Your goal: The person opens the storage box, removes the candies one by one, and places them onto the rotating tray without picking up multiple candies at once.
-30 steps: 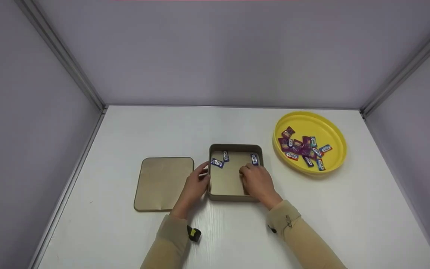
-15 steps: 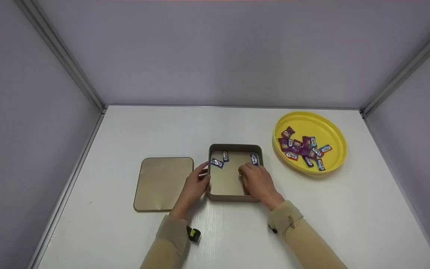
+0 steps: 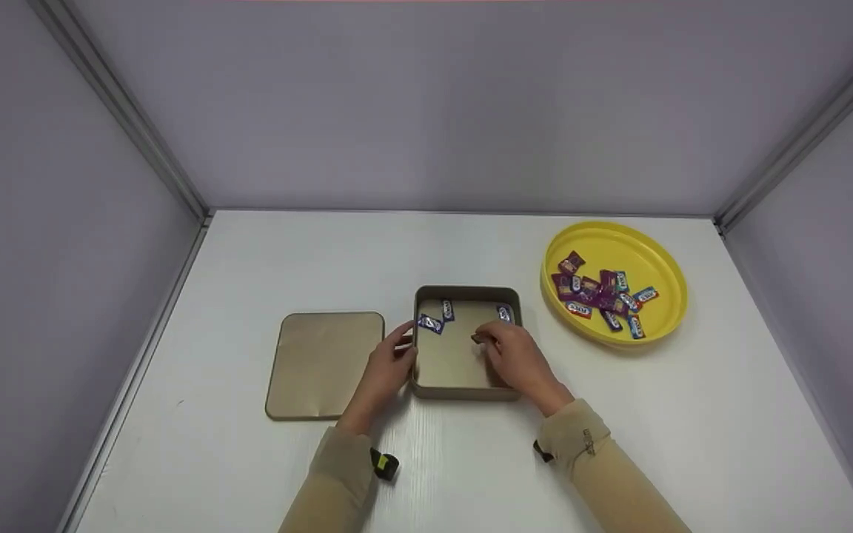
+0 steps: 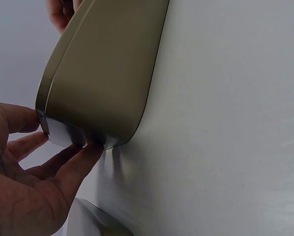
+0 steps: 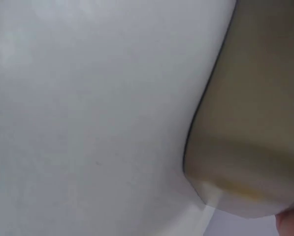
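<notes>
A gold-coloured square tin (image 3: 463, 394) stands open on the table, with three blue-wrapped candies inside: one candy (image 3: 431, 323) at the left, another candy (image 3: 448, 310) beside it, and a third candy (image 3: 504, 313) at the back right, partly covered by the right hand. My left hand (image 3: 388, 368) rests its outstretched fingertips against the tin's left wall, also visible in the left wrist view. Over the tin's right half, my right hand (image 3: 513, 357) pinches a small dark wrapped candy (image 3: 477, 338) between thumb and fingers. Most of that candy is hidden.
Left of the tin lies its flat gold lid (image 3: 325, 364). A round yellow tray (image 3: 641, 252) at the back right bears several purple, blue and red-and-blue wrapped candies (image 3: 608, 300). Grey panels (image 3: 456, 111) wall in the white table (image 3: 197, 459).
My right hand has shifted slightly right and lifted a little, and the small candy in its fingertips shows more. My left hand and the tin stay where they were.
</notes>
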`<state>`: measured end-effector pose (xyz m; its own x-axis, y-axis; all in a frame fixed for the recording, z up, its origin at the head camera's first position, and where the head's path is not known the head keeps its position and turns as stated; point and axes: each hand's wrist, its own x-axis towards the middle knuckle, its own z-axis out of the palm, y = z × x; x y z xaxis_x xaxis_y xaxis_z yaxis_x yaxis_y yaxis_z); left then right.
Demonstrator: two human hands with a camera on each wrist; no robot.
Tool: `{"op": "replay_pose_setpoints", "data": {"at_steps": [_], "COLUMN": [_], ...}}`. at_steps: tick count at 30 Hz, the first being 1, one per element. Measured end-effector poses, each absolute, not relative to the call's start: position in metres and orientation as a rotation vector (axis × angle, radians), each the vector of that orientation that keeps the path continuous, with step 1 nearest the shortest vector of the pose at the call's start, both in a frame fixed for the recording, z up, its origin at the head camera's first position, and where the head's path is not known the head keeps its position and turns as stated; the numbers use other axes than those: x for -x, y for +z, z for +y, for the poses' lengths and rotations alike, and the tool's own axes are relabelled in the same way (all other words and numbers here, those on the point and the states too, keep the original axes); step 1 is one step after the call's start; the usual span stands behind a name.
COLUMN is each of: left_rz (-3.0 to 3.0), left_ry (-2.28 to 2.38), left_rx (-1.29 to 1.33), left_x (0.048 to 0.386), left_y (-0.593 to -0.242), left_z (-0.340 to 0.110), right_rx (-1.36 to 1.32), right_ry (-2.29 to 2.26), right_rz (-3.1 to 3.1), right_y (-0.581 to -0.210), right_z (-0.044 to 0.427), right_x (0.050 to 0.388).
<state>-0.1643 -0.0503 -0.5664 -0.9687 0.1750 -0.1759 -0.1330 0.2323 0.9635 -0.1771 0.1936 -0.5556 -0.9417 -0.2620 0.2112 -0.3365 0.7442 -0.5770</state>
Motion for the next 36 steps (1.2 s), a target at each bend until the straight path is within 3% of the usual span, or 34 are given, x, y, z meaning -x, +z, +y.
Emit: {"op": "replay_pose_setpoints", "data": {"at_steps": [23, 36], "left_rz": [2.256, 2.277], "left_ry": [1.803, 1.777], "left_rx": [-0.059, -0.076], "left_x": [0.164, 0.163], "left_y": [-0.567, -0.566], "left_z": [-0.051, -0.051], "right_rx": [-0.284, -0.038], "right_ry": [1.214, 1.257], "right_rz": [-2.717, -2.696], "right_y": [-0.535, -0.529], "right_z": [0.227, 0.273], "right_x": [0.171, 0.177]}}
